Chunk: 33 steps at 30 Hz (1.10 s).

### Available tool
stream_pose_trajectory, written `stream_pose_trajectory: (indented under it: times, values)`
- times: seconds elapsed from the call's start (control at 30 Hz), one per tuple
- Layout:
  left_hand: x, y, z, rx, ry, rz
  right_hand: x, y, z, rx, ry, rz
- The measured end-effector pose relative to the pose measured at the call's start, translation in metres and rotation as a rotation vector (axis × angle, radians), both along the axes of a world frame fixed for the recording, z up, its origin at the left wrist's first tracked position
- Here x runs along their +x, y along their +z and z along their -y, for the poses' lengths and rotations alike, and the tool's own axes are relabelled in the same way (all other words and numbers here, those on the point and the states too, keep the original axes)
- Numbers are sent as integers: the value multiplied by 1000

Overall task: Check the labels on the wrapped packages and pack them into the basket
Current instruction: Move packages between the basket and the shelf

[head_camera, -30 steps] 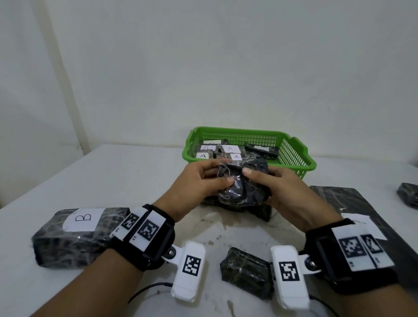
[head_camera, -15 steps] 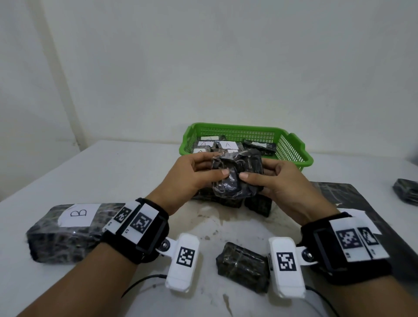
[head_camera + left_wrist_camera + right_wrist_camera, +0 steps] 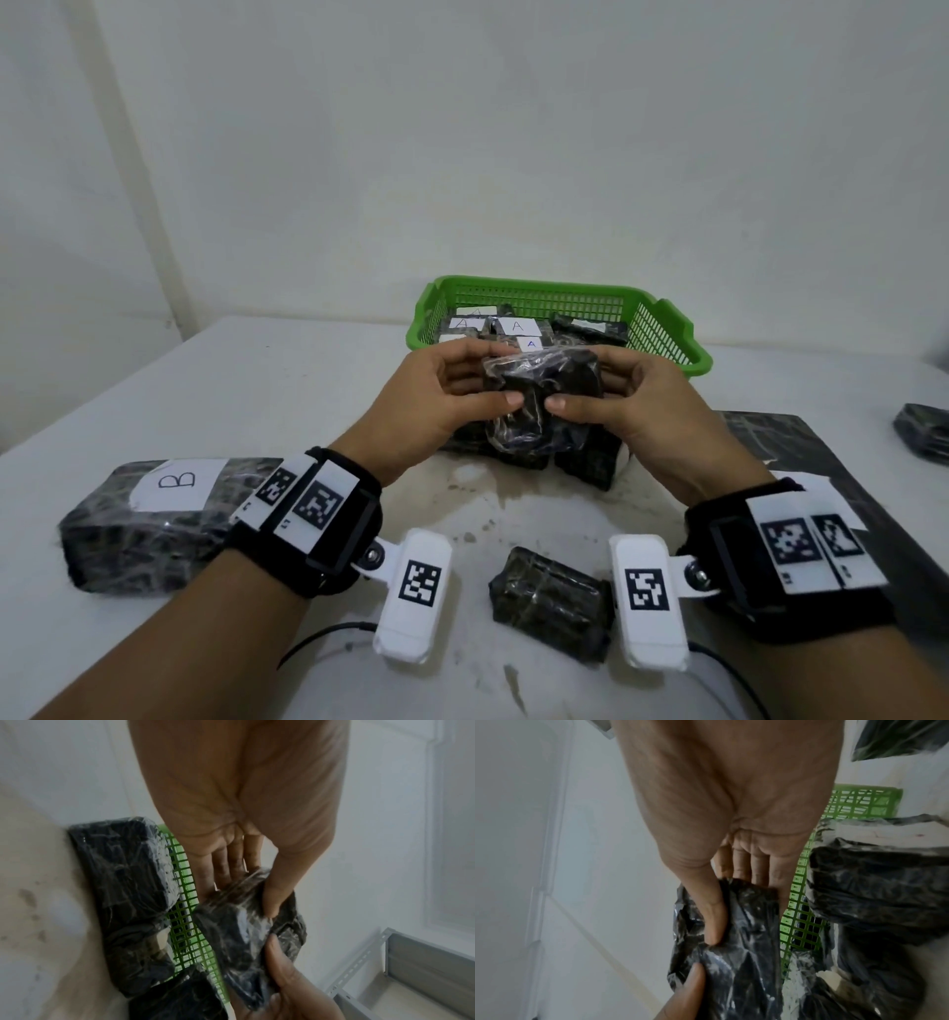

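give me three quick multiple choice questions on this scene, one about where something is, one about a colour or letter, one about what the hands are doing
1. Where does the large package with the B label lie?
A. inside the basket
B. on the table by the left forearm
C. on top of the held package

2. What colour is the basket?
A. green
B. red
C. blue

3. What is the state of the small dark wrapped package in front of the basket?
A. lying loose on the table
B. held up by both hands
C. dropped into the basket

Answers:
1 B, the head view shows it on the white table beside the left wrist.
2 A, its mesh walls are bright green.
3 B, the left hand and right hand each pinch it with thumb and fingers.
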State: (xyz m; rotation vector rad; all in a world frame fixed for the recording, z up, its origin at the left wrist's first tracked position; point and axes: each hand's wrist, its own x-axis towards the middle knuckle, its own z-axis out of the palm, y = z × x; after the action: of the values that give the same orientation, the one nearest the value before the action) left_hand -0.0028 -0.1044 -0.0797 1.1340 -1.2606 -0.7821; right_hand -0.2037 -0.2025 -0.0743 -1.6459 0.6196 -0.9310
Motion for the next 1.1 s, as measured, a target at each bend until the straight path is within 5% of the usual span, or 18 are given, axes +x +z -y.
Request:
stream_pose_trajectory:
  times: [0.3, 0.47, 0.57, 1.1]
  values:
    - [-1, 3, -3, -197, 41, 115, 3, 8, -8, 234, 133, 19]
    - [-5, 2, -3, 26, -151, -48, 2, 7, -5, 193, 97, 130]
    - [-6, 2, -1, 55, -88, -185, 2, 7, -4, 179, 111, 110]
    - [-1, 2, -3, 73, -87, -112, 1, 4, -4, 141, 118, 49]
